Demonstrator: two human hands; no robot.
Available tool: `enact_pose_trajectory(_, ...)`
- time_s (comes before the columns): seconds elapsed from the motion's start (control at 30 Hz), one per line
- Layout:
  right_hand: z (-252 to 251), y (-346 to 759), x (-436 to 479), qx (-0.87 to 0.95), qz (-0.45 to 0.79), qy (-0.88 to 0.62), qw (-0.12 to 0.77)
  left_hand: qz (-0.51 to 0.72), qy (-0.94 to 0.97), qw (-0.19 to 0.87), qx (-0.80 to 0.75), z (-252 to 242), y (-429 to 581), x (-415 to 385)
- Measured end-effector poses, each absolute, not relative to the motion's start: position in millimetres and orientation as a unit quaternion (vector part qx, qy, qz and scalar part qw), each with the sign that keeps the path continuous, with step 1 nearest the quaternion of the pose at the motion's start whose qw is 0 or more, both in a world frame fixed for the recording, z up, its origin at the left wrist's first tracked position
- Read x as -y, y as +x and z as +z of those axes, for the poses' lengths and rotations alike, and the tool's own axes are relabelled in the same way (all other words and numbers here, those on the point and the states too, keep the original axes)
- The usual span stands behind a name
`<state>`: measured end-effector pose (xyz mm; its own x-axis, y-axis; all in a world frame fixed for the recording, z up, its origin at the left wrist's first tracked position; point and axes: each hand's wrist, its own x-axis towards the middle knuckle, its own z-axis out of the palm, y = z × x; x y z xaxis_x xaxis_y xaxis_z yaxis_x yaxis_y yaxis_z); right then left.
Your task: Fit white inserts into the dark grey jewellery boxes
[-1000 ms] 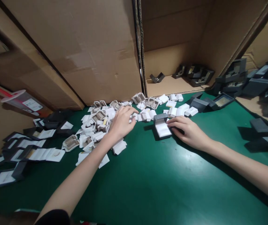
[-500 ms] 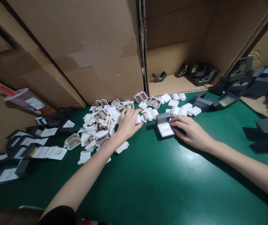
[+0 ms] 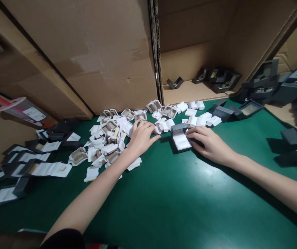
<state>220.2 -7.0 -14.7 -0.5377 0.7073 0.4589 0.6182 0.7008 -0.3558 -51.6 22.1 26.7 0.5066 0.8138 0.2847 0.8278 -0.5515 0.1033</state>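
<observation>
A small dark jewellery box (image 3: 178, 128) stands with its lid raised on the green table, a white pad (image 3: 181, 141) lying inside. My right hand (image 3: 208, 142) grips the box's right side, fingertips at its rim and thumb low against it. To the left, my left hand (image 3: 143, 135) reaches over the right edge of a heap of white box inserts (image 3: 109, 148). Its fingers are bent and the thumb stands apart; nothing shows between them, though the palm side is hidden.
Open dark boxes with white linings (image 3: 42, 169) lie at the left, near a plastic cup (image 3: 26, 110) with a red straw. More dark boxes (image 3: 223, 112) stand at the right and inside the cardboard compartment (image 3: 189, 93). Several white inserts (image 3: 202, 119) lie behind my right hand.
The view has shifted slightly. A white piece that showed between my left thumb and fingers is out of sight now. My right hand stays at the jewellery box.
</observation>
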Motion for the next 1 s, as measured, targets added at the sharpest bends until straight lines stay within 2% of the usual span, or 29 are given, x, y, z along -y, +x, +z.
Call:
enact_pose_trajectory(0.57, -16.9, 219.7, 8.4, 0.880, 0.045, -0.373, 0.291, -0.086, -0.920, -0.035, 0.380, 26.8, -52.0, -24.1)
enact_pose_trajectory(0.8, -5.6, 216.3, 16.0, 0.847, 0.025, -0.362, 0.389, -0.073, -0.918, 0.007, 0.391, 34.0, -46.8, -15.4)
enact_pose_trajectory(1.0, -4.5, 215.0, 18.1, 0.860, 0.021, -0.305, 0.408, -0.054, -0.915, -0.011, 0.400, 38.9, -44.4, -13.5)
